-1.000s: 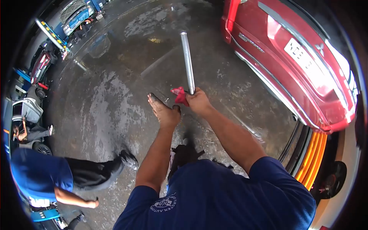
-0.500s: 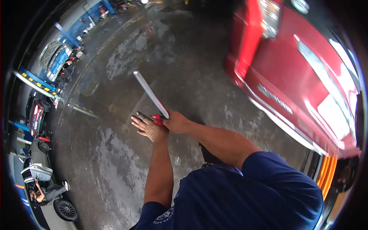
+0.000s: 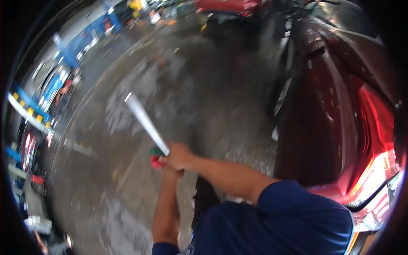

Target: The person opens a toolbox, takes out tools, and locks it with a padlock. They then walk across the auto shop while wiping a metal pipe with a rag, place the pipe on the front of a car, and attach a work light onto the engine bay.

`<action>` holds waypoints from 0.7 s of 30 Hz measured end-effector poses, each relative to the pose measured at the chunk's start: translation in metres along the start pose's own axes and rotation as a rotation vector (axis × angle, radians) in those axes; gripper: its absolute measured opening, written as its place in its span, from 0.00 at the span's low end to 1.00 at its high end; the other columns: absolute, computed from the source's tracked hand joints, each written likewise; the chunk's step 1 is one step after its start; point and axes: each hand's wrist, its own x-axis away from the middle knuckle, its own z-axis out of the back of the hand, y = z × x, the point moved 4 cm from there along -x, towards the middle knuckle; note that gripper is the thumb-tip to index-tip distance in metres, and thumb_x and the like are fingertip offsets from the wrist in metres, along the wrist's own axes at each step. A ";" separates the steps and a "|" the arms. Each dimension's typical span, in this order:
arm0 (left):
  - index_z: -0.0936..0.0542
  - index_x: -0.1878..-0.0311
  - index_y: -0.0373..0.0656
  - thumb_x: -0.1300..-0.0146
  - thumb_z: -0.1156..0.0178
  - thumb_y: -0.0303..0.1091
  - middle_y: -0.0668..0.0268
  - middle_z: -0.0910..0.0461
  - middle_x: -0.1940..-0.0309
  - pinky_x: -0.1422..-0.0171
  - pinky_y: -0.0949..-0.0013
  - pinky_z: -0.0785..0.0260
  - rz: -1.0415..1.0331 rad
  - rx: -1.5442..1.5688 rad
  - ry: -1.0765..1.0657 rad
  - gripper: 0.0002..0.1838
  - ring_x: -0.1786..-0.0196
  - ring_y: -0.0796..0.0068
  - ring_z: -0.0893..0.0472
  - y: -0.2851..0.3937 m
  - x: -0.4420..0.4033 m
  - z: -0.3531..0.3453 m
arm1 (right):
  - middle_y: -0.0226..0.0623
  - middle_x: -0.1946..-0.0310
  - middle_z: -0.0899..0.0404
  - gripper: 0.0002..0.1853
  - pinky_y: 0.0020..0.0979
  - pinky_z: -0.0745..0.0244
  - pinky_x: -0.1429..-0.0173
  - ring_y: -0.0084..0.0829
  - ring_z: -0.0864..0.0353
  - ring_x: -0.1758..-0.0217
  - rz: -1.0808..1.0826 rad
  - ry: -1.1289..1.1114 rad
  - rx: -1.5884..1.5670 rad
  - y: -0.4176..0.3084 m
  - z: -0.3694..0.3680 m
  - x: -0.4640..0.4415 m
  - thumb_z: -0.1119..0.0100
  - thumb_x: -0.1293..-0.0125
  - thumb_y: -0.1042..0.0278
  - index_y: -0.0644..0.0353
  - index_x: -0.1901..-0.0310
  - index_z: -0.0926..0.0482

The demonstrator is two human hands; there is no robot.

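Observation:
A long silver metal bar (image 3: 146, 122) points up and to the left from my hands. My right hand (image 3: 179, 157) is closed around its lower end. Just beside that end is a small red and green piece (image 3: 156, 158); blur hides what it is and whether it is part of the bar. My left hand (image 3: 173, 171) is under and beside the right one, its fingers mostly hidden, so I cannot make out whether it grips anything.
A dark red car (image 3: 314, 127) stands close on my right, its bright lamp area near my right arm. Wet grey concrete floor (image 3: 221, 102) stretches ahead. Blue lift posts (image 3: 64, 53) and vehicles line the left side. Another red car (image 3: 229, 5) is at the far end.
My view has turned and moved along the red vehicle. The bar has shifted left and slightly down in view. My left hand, earlier spread beside the right, is now mostly hidden against it.

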 end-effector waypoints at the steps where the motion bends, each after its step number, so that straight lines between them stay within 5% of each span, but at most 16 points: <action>1: 0.24 0.43 0.47 0.41 0.40 0.32 0.59 0.21 0.47 0.39 0.56 0.31 -0.061 -0.123 -0.019 0.21 0.42 0.56 0.22 0.038 -0.025 -0.007 | 0.57 0.56 0.19 0.29 0.47 0.25 0.46 0.55 0.20 0.49 0.042 0.022 0.074 0.000 0.008 -0.033 0.34 0.41 0.49 0.65 0.48 0.26; 2: 0.24 0.44 0.45 0.44 0.39 0.28 0.58 0.20 0.47 0.39 0.55 0.32 -0.137 -0.166 -0.088 0.22 0.42 0.56 0.22 0.037 -0.066 -0.007 | 0.57 0.56 0.19 0.28 0.47 0.26 0.45 0.55 0.20 0.48 0.025 0.018 0.068 0.023 0.003 -0.082 0.35 0.41 0.52 0.65 0.47 0.26; 4: 0.28 0.40 0.41 0.48 0.37 0.26 0.51 0.26 0.40 0.33 0.52 0.36 -0.040 -0.742 -0.239 0.29 0.36 0.51 0.28 0.070 -0.147 -0.002 | 0.56 0.55 0.19 0.27 0.47 0.26 0.45 0.56 0.21 0.48 0.027 0.039 0.124 0.049 0.013 -0.174 0.35 0.41 0.53 0.65 0.47 0.26; 7: 0.36 0.33 0.38 0.51 0.36 0.27 0.44 0.35 0.34 0.28 0.46 0.44 -0.280 -0.681 -0.067 0.38 0.31 0.44 0.36 0.078 -0.257 0.009 | 0.56 0.54 0.19 0.26 0.46 0.26 0.45 0.54 0.20 0.48 -0.170 -0.012 0.022 0.050 0.076 -0.276 0.35 0.41 0.54 0.64 0.47 0.26; 11: 0.46 0.28 0.35 0.52 0.35 0.29 0.42 0.41 0.30 0.24 0.41 0.51 0.004 -0.757 -0.309 0.46 0.26 0.40 0.44 0.085 -0.379 0.035 | 0.58 0.55 0.19 0.27 0.43 0.26 0.44 0.52 0.20 0.47 -0.286 0.065 0.033 0.038 0.154 -0.390 0.35 0.41 0.51 0.67 0.49 0.24; 14: 0.44 0.29 0.37 0.51 0.34 0.31 0.43 0.40 0.30 0.24 0.40 0.53 -0.024 -0.785 -0.227 0.45 0.25 0.44 0.43 0.054 -0.512 0.031 | 0.57 0.55 0.19 0.28 0.43 0.26 0.43 0.51 0.20 0.47 -0.258 0.100 -0.124 0.070 0.210 -0.469 0.35 0.41 0.51 0.67 0.49 0.24; 15: 0.41 0.29 0.38 0.49 0.33 0.32 0.44 0.36 0.32 0.24 0.45 0.49 0.158 -0.816 -0.444 0.43 0.26 0.47 0.40 0.073 -0.556 0.018 | 0.56 0.55 0.19 0.29 0.42 0.26 0.42 0.51 0.20 0.47 -0.172 0.158 -0.007 0.084 0.221 -0.497 0.36 0.41 0.50 0.68 0.48 0.24; 18: 0.38 0.30 0.40 0.49 0.33 0.32 0.46 0.32 0.35 0.24 0.52 0.46 0.194 -0.861 -0.716 0.42 0.29 0.49 0.37 0.019 -0.669 -0.025 | 0.57 0.55 0.19 0.29 0.42 0.26 0.41 0.51 0.20 0.47 -0.221 0.198 0.038 0.144 0.249 -0.588 0.36 0.41 0.49 0.68 0.48 0.24; 19: 0.38 0.31 0.35 0.50 0.33 0.32 0.43 0.34 0.34 0.25 0.57 0.44 -0.012 -0.860 -0.680 0.41 0.29 0.46 0.38 0.013 -0.699 -0.031 | 0.56 0.55 0.19 0.30 0.42 0.26 0.41 0.52 0.20 0.47 -0.239 0.228 0.038 0.168 0.258 -0.626 0.36 0.41 0.48 0.67 0.48 0.24; 21: 0.39 0.32 0.32 0.50 0.33 0.31 0.41 0.36 0.34 0.25 0.57 0.44 -0.015 -0.853 -0.658 0.42 0.28 0.45 0.39 0.002 -0.773 -0.034 | 0.56 0.57 0.18 0.27 0.41 0.25 0.43 0.51 0.18 0.49 -0.291 0.246 -0.035 0.200 0.279 -0.699 0.37 0.42 0.50 0.67 0.51 0.23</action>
